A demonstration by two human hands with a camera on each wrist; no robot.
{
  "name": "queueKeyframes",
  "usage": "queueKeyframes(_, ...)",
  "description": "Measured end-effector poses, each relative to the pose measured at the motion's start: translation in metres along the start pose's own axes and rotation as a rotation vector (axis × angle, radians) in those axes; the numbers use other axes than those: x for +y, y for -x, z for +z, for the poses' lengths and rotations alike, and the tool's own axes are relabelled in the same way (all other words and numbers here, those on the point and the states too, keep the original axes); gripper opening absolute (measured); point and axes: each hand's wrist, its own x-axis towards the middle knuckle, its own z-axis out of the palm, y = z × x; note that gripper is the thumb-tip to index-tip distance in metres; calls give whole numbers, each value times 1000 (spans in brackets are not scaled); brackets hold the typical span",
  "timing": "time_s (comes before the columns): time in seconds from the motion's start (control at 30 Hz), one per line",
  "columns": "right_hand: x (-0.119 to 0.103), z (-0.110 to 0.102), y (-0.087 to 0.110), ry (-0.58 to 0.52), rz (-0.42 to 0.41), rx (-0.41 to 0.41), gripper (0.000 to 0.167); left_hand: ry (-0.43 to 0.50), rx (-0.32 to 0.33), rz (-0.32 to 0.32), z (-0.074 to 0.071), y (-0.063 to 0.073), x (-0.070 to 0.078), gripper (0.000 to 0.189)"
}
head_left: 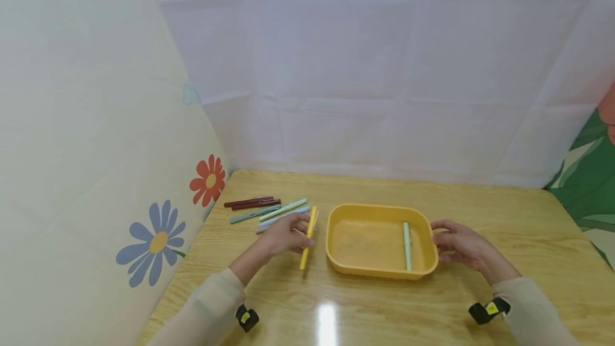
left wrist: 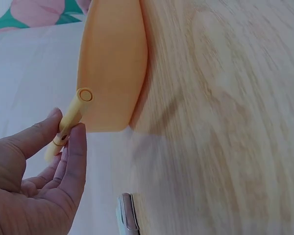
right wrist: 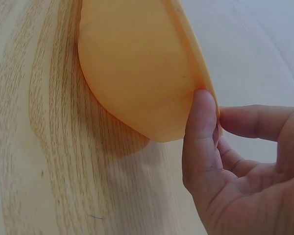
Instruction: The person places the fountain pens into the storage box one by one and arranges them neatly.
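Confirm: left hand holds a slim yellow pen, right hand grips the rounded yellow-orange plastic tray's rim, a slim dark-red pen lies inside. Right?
Wrong on one colour: the slim pen inside the tray is pale green, not dark red. The head view shows it. The rest stands: left hand holds the yellow pen, right hand grips the tray's rim.

Creased pale backdrop (head_left: 346,68) behind wood-grain table (head_left: 403,314), flower-printed panel (head_left: 86,122) at left

Soft, even light, a white glare patch (head_left: 327,325) on the wooden table (head_left: 394,308), faint shadows (right wrist: 125,142) beside the tray (head_left: 375,272)
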Motion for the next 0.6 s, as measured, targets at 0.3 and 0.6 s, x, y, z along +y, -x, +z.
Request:
queueKeyframes(0.3, 0, -1, 0, 2, -1, 0, 54, 19, 17, 15, 10, -3, 10, 61)
queueKeyframes(0.6, 0, -1, 0, 3, 2, -3, 54, 96, 24, 46, 26, -11, 16, 58)
